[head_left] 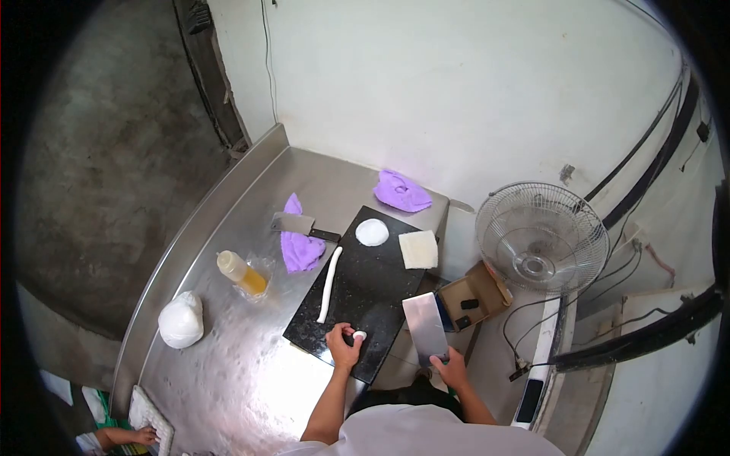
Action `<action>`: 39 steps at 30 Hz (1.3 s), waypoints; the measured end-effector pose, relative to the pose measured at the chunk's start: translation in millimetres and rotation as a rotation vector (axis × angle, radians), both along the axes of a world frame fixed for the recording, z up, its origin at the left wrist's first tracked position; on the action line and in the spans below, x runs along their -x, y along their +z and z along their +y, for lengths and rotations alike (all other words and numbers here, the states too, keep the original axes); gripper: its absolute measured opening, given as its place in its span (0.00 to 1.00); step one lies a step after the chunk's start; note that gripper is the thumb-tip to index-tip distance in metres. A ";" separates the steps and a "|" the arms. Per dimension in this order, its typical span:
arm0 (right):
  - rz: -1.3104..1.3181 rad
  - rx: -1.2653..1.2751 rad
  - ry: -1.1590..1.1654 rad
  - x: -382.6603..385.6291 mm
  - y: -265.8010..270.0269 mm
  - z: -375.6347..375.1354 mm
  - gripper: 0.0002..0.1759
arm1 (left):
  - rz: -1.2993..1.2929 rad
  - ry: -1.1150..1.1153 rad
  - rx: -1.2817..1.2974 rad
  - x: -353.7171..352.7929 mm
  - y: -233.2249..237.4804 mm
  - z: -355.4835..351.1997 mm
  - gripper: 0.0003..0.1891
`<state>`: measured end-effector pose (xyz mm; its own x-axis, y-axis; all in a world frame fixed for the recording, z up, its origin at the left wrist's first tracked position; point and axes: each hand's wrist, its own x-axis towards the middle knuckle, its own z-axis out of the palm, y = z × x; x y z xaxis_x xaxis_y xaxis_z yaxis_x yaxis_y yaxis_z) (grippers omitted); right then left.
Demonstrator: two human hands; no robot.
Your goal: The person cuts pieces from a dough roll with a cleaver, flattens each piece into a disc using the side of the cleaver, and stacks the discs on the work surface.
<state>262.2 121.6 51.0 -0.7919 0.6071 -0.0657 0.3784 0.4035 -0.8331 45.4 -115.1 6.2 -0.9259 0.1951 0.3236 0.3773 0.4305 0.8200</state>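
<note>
On the black board (380, 281), my left hand (344, 349) is at the near edge with its fingers curled and thumb against a small white piece of dough (360, 335). My right hand (452, 368) grips a cleaver (426, 325) with a wide rectangular blade, held to the right of the board; its handle is mostly hidden in my fist. A long white dough rope (330, 285) lies along the board's left side. Farther back on it are a round white disc (372, 232) and a folded cream cloth (418, 250).
Left of the board, a second cleaver (293, 223) rests on a purple towel (303, 252). A bottle of yellow liquid (242, 273) and a white wrapped lump (181, 320) stand on the steel table (228, 365). Rightward are a cardboard box (477, 292) and fan (541, 235). Another person's hand (144, 435) shows lower left.
</note>
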 end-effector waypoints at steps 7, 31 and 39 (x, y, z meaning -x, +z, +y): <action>-0.030 0.006 0.012 1.3 -0.4 3.3 0.22 | -0.004 -0.004 0.008 0.4 0.9 0.0 0.20; 0.259 0.141 -0.172 -20.0 -19.8 45.2 0.19 | 0.023 -0.375 0.248 -8.2 41.3 7.3 0.06; 0.235 0.049 -0.278 -23.8 -21.5 51.0 0.23 | -0.101 -0.387 0.632 -2.0 26.8 24.8 0.05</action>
